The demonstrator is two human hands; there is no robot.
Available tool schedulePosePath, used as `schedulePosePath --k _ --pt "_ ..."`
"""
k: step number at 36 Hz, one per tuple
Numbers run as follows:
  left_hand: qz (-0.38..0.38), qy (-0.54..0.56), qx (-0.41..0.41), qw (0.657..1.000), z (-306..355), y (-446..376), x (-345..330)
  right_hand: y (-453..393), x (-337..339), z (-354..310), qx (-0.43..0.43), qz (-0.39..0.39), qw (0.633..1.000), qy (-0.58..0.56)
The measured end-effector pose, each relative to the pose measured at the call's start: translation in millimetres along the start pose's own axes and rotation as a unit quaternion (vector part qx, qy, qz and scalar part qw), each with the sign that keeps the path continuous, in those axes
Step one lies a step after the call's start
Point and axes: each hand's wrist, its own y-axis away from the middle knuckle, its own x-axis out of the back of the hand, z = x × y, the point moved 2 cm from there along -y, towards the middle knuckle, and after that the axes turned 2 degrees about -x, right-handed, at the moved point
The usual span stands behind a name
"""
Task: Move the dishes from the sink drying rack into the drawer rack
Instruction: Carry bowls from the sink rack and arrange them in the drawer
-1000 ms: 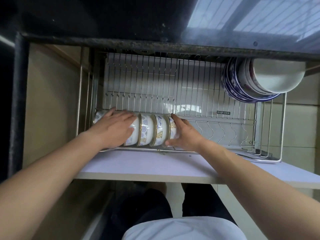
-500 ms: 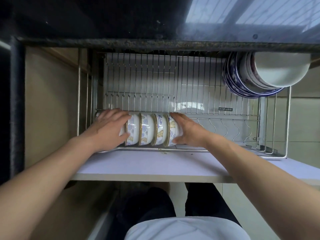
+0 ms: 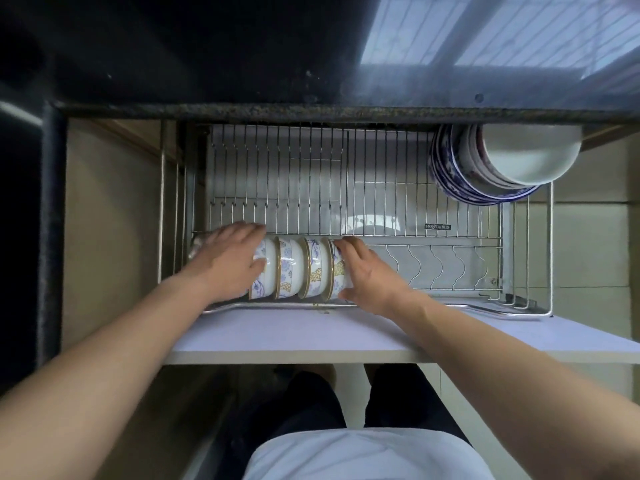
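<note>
Cabinet wall (image 3: pixel 110 216): beige panel at the far left, beside the pulled-out drawer; a dark stone counter edge (image 3: pixel 311 110) runs across above it.
Left hand (image 3: pixel 227 263): lies over the left end of the bowl row, fingers straight and spread, palm pressing against the leftmost bowl; it curls round nothing.
Bowls (image 3: pixel 299 268): a row of white bowls with blue flower print and gold rims, standing on edge and nested side by side; they sit in the front left section of the drawer rack, touching each other, held between the two hands.
Right hand (image 3: pixel 369 275): at the right end of the row, fingers fairly straight along the outermost bowl's rim, thumb low by the front rail; pressing inward, not clasping.
Drawer rack (image 3: pixel 381 188): chrome wire basket pulled out under the counter; upright wires at the back, wavy dividers in the front row to the right of the hands; a small brand plate on the middle rail.
Drawer front (image 3: pixel 311 332): pale lilac panel, just below the bowls.
Stacked plates (image 3: pixel 485 168): blue-patterned plates and a white bowl, leaning together on edge in the back right corner, well apart from the hands.
</note>
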Motion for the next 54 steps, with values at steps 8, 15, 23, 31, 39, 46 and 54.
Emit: schedulePosePath --k 8,15,23,31,39,46,54 --pt "-0.043 -0.104 -0.067 0.991 46 27 -8 47 32 -17 -0.078 -0.003 0.997 -0.023" --pt "-0.094 -0.128 -0.049 0.986 61 25 15 137 72 -3 -0.135 0.038 0.988 -0.070" --pt "0.048 0.093 0.035 0.994 155 76 67 227 105 46 -0.230 0.091 0.957 -0.152" --pt "0.072 0.074 -0.092 0.990 377 99 122 363 154 113 -0.209 0.255 0.920 -0.213" --pt "0.073 -0.002 -0.327 0.942 726 167 106 612 174 275 -0.320 0.344 0.859 -0.203" --pt "0.074 -0.096 -0.440 0.890 913 216 78 792 165 363 -0.409 0.435 0.765 -0.240" --pt "0.026 -0.168 -0.476 0.863 1037 216 28 893 110 463 -0.472 0.431 0.709 -0.298"
